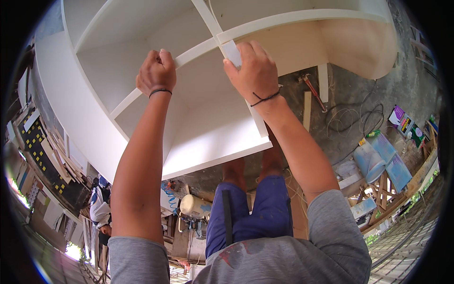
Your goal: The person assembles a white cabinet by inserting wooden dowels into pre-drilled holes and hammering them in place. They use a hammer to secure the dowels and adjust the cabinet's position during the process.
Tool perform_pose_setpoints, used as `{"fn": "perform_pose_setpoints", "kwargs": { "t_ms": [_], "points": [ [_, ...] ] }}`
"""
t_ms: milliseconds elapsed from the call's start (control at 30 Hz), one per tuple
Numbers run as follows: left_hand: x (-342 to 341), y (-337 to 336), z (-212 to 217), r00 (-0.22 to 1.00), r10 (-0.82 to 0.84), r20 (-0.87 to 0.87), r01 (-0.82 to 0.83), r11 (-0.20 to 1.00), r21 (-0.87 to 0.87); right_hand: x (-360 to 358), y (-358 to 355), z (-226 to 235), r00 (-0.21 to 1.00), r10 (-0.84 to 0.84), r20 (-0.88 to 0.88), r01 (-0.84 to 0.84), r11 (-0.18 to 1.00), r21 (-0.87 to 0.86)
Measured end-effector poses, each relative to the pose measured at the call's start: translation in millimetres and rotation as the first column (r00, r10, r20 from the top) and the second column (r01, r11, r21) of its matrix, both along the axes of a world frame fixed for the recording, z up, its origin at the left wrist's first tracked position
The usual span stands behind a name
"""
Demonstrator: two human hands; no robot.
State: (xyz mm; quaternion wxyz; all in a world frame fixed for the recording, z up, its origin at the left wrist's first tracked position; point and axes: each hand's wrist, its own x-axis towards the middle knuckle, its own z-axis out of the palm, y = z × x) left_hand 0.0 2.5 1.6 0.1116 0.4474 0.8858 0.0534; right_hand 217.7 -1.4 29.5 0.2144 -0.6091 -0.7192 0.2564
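A large white cabinet with open compartments stands in front of me. My left hand is closed over the front edge of one of its shelf boards, fingers curled in; anything inside the fist is hidden. Farther right, my right hand grips a pale grey flat piece, its thumb and fingers pressing this against the front edge of the upright divider, close to where the boards cross. What the piece is made of cannot be made out. Both wrists carry dark cord bands.
Right of the cabinet, a red-handled tool and a wood strip lie on the concrete floor beside a loose dark cable. Paint-stained containers stand farther right. A cream tank sits near my legs; timber strips are at left.
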Motion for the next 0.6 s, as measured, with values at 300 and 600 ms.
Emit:
{"fn": "perform_pose_setpoints", "kwargs": {
  "t_ms": [300, 600],
  "points": [
    [-2, 0, 1, 0.999, 0.011, 0.043, -0.011, 1.0, -0.015, 50, -87, 19, 0.993, -0.081, -0.089, 0.07, 0.991, -0.112],
    [71, -8, 32, 0.689, -0.724, 0.015, 0.635, 0.614, 0.469, 78, -117, 16, 0.921, -0.314, -0.231, 0.276, 0.943, -0.185]
  ]
}}
